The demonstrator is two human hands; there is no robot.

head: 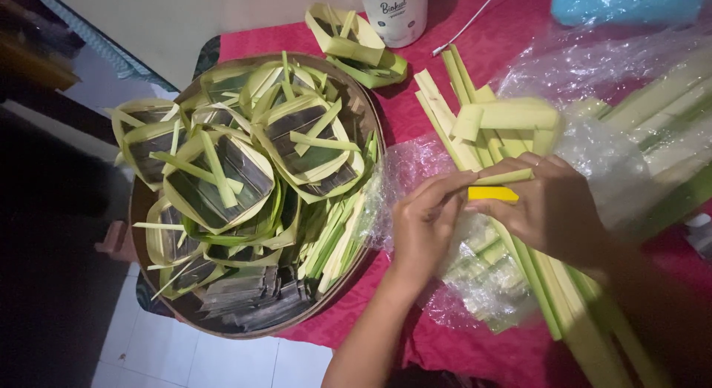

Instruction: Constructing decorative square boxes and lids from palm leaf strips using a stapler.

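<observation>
Between my pinching hands, left hand and right hand, the yellow cutter lies crosswise over lengthwise palm-leaf strips.

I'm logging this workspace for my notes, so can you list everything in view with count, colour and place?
round tray: one, brown, left, on the cloth
leaf baskets: many, green-yellow, piled in tray
two more baskets: green-yellow, beside the white tub
white tub: one, top centre
palm leaf strips: many, pale green, right
clear plastic sheet: under strips
red cloth: covers table
yellow tool: one, between the hands
left hand: touches the tool
right hand: grips the tool
</observation>
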